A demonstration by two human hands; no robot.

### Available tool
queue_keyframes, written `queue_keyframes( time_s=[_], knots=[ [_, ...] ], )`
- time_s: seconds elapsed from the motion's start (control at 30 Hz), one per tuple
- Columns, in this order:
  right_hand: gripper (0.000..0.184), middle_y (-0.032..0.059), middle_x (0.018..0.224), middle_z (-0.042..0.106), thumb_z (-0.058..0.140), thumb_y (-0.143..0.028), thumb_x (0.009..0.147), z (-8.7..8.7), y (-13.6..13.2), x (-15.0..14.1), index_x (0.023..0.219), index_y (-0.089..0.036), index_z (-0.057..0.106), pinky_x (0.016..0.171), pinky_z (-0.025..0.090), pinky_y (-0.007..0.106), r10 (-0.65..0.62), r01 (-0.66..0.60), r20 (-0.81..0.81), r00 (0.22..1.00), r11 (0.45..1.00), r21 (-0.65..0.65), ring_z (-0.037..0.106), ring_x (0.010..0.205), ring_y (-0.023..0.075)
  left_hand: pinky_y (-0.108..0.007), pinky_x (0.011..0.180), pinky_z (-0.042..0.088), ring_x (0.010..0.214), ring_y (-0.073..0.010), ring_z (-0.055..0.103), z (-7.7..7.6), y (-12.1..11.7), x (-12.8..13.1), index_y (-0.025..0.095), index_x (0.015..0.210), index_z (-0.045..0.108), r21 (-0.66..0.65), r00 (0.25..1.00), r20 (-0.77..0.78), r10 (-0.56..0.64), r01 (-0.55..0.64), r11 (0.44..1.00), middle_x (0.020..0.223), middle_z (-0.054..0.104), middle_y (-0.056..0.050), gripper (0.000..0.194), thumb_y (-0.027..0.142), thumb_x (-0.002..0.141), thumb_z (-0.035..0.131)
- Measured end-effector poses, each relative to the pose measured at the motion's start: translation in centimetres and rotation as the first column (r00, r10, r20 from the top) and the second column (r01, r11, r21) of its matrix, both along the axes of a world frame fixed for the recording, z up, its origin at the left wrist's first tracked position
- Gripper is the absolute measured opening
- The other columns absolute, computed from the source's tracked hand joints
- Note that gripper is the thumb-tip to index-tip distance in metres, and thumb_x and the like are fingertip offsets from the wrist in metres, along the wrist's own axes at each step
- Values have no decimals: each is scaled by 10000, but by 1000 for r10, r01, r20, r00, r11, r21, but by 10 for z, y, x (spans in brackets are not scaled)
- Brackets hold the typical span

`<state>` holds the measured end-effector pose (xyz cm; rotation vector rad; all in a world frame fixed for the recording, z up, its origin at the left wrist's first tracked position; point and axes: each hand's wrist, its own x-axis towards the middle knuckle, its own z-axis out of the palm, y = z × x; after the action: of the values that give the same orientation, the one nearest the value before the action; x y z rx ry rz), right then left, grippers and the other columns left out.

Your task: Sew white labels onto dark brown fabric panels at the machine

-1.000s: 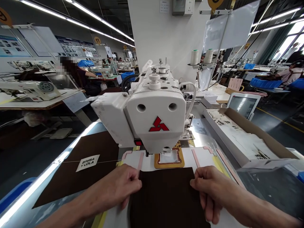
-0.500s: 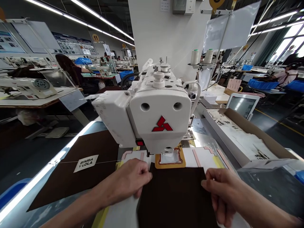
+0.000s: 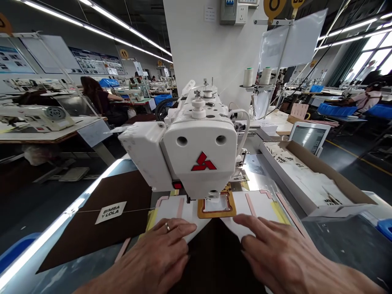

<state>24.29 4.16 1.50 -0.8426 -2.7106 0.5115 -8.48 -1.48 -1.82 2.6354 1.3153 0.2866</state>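
Observation:
A dark brown fabric panel (image 3: 216, 257) lies between my hands, its far edge rising to a point just below the orange clamp frame (image 3: 216, 213) of a white sewing machine (image 3: 200, 155). My left hand (image 3: 162, 253), with a ring on one finger, grips the panel's left side, index finger reaching forward over the white template (image 3: 171, 208). On the right side, my right hand (image 3: 272, 249) has its thumb and curled fingers at the fabric, while its index finger stretches toward the frame's corner. The lower fingers of both hands are partly hidden.
Left of the machine lies another brown panel (image 3: 122, 232) with a white "BIMBA Y LOLA" label (image 3: 110, 212) and a thread across it. An open box of labels (image 3: 312, 175) stands at right, near a tablet (image 3: 309, 134). A blue bin (image 3: 18, 249) is at lower left.
Both hands have moved from pinching the panel's far corners to lying over its sides, index fingers forward. The panel's straight far edge now forms a peak.

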Motion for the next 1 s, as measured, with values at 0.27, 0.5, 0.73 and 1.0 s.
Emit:
queue_keyframes(
  time_s=[0.27, 0.5, 0.73, 1.0],
  knots=[
    [264, 22, 927, 739, 660, -288, 898, 16, 68, -39, 1151, -250, 592, 598, 386, 294, 39, 10, 195, 980, 970, -243, 673, 747, 218, -394, 1154, 495, 1283, -250, 641, 12, 0, 6, 229, 932, 675, -100, 990, 138, 4, 10, 995, 1320, 716, -48, 203, 142, 1021, 514],
    [272, 69, 1152, 710, 449, -383, 1086, 2, 33, -23, 1295, -258, 572, 632, 401, 329, -233, 248, 110, 966, 958, -145, 650, 742, 200, -343, 897, 528, 1055, -226, 646, 9, -3, 1, 214, 789, 522, -255, 926, 336, 170, -84, 963, 1081, 703, -67, 289, 250, 1065, 444],
    [228, 32, 838, 685, 514, -432, 1064, -32, 12, -5, 977, -256, 628, 636, 381, 326, -392, 444, 215, 894, 839, -315, 633, 740, 227, -340, 684, 381, 724, -185, 524, 4, 12, 9, 218, 744, 439, -334, 899, 121, 422, -363, 870, 827, 580, -23, 366, 402, 1059, 421],
    [206, 77, 1055, 675, 418, -387, 1090, -42, 22, -6, 1087, -246, 569, 597, 310, 342, -388, 411, 208, 898, 908, -82, 652, 727, 242, -332, 612, 274, 636, -181, 476, 8, 21, 25, 217, 725, 397, -301, 850, -95, 519, -521, 799, 753, 569, -20, 334, 408, 996, 437]
  ],
)
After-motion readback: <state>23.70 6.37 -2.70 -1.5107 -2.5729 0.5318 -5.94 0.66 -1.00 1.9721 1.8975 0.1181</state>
